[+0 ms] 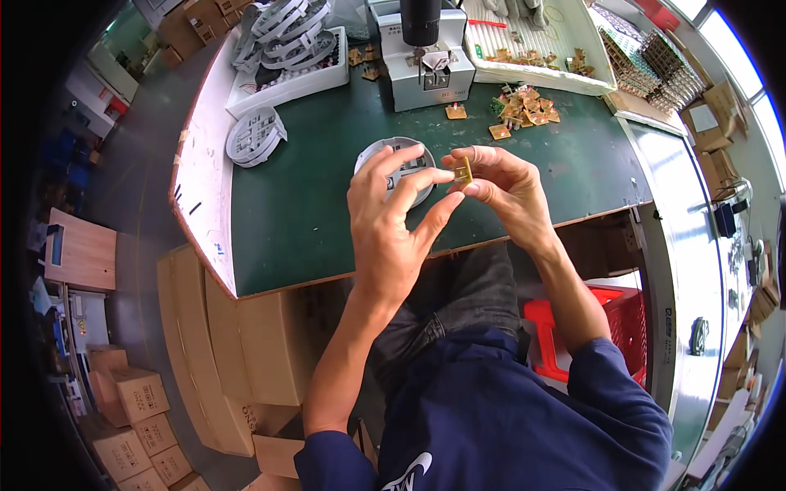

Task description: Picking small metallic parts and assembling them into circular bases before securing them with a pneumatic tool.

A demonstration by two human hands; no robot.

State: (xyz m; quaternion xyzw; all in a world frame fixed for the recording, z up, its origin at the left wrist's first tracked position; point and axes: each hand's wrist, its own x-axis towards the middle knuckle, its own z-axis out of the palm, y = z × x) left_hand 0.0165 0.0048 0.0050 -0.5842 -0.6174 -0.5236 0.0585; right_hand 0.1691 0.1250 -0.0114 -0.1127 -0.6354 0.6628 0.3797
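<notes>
A small tan circuit board with pins is pinched between the thumb and fingers of my right hand, above the near part of the bench. My left hand is open with fingers spread, its index fingertip at the board's left side; I cannot tell whether they touch. Beneath the left fingers lies a round grey plastic housing, partly hidden by them. Farther right on the bench sits a loose pile of similar boards, with two single boards nearby. Another grey housing rests at the left.
A white bench-top machine stands at the back of the green bench. Left of it, a white foam tray carries stacked grey housings. Another foam tray holds boards at the back right. Cardboard boxes stand below left; a red crate below right.
</notes>
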